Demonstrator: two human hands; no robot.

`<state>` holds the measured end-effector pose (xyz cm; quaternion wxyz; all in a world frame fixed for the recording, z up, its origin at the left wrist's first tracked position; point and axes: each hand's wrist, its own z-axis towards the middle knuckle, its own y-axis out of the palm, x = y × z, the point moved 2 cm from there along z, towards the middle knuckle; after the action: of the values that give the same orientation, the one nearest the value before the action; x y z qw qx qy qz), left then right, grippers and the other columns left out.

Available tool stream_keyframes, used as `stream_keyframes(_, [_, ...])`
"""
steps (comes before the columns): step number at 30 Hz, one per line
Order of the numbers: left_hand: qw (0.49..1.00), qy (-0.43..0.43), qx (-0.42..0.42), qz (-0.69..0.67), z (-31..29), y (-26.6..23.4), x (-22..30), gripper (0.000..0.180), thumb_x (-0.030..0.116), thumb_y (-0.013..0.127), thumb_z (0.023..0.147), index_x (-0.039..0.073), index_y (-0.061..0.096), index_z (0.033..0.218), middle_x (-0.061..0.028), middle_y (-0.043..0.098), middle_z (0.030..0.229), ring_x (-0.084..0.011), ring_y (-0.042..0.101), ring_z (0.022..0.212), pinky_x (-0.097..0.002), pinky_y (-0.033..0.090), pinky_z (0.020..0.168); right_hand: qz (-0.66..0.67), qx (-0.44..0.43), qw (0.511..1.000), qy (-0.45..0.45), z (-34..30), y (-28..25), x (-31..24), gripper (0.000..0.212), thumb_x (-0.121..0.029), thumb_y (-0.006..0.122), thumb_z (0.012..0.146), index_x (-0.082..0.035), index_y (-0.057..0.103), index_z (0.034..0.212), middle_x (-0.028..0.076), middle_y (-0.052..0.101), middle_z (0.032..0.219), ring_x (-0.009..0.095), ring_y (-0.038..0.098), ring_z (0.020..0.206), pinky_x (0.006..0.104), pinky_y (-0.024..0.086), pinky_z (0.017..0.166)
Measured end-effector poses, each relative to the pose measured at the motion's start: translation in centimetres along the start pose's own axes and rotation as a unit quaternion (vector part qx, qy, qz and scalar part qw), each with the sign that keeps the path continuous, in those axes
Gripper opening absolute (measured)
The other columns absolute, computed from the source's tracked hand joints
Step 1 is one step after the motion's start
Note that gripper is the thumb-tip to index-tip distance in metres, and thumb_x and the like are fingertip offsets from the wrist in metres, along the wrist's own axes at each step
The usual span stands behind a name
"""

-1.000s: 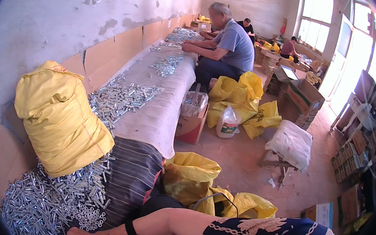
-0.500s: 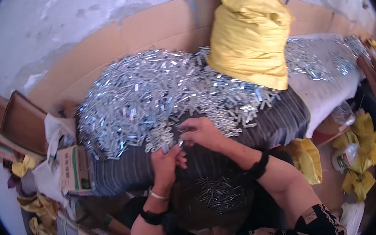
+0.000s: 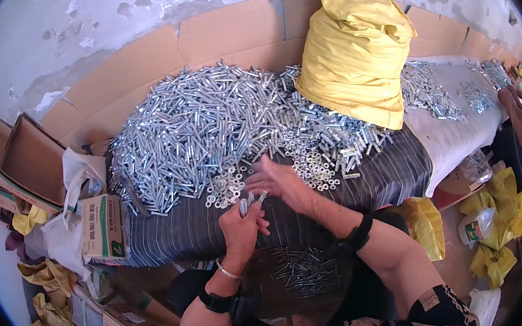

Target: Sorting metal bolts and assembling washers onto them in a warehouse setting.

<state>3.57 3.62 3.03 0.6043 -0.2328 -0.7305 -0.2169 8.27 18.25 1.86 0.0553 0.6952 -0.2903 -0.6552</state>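
The person's left hand [image 3: 240, 234], at the centre of the frame, is closed around a few small metal cylinders [image 3: 244, 207]; their long axes run roughly up the frame, while one more piece [image 3: 263, 194] by the fingertips leans toward the upper right. The right hand [image 3: 281, 181], just above and to the right, is motion-blurred, its fingers reaching left; whether it grips anything cannot be told. Washers [image 3: 224, 188] lie just left of it, and more washers [image 3: 314, 169] lie to its right. Behind, a heap of metal cylinders [image 3: 188, 135] fills the upper centre left, and a bulging yellow sack [image 3: 357, 57] blocks the upper right. A carton [image 3: 103, 228] stands at the desk's left end. Striped cloth [image 3: 170, 239] runs along the desk's [image 3: 395, 171] front edge, on both sides of the hands
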Motion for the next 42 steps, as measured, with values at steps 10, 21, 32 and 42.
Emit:
stream_keyframes(10, [0.992,0.024,0.051,-0.115,2.0,-3.3,0.0,0.013,0.007,0.059,0.087,-0.005,0.061,0.083,-0.0101,0.062,0.067,-0.0137,0.059,0.049,-0.0251,0.048,0.039,-0.394,0.02,0.863,-0.315,-3.3,3.0,-0.2,0.028,-0.005,0.059,0.086,0.002,0.061,0.113,0.01,0.066,0.1,0.019,0.065,0.094,0.0309,0.052,0.079])
stream_keyframes(21, [0.962,-0.136,-0.233,-0.039,0.1,-2.4,0.8,0.017,0.014,0.063,0.087,-0.004,0.063,0.086,-0.0123,0.066,0.075,-0.0086,0.051,0.048,-0.0214,0.037,0.037,-0.588,0.268,0.672,-0.361,2.3,-5.6,-2.2,0.022,-0.002,0.064,0.073,-0.003,0.064,0.094,0.017,0.064,0.082,0.035,0.063,0.072,0.0393,0.051,0.065])
stream_keyframes(32, [0.949,-0.122,-0.147,-0.252,0.6,-3.2,0.9,0.019,0.007,0.059,0.089,-0.01,0.06,0.099,-0.0216,0.066,0.093,-0.0293,0.067,0.088,-0.0375,0.058,0.081,-0.662,0.394,0.582,-0.26,-2.1,-11.6,-9.4,0.019,-0.007,0.059,0.076,-0.005,0.064,0.094,0.019,0.064,0.087,0.037,0.062,0.084,0.0467,0.049,0.072])
stream_keyframes(42, [0.948,-0.151,-0.184,-0.212,0.9,-2.3,-0.1,0.021,0.012,0.056,0.092,-0.006,0.059,0.103,-0.0212,0.066,0.097,-0.0259,0.068,0.088,-0.0328,0.059,0.074,-0.719,0.345,0.592,-0.115,0.5,-10.4,-4.2,0.036,-0.01,0.064,0.074,-0.012,0.057,0.109,0.021,0.052,0.117,0.039,0.047,0.115,0.0546,0.037,0.09])
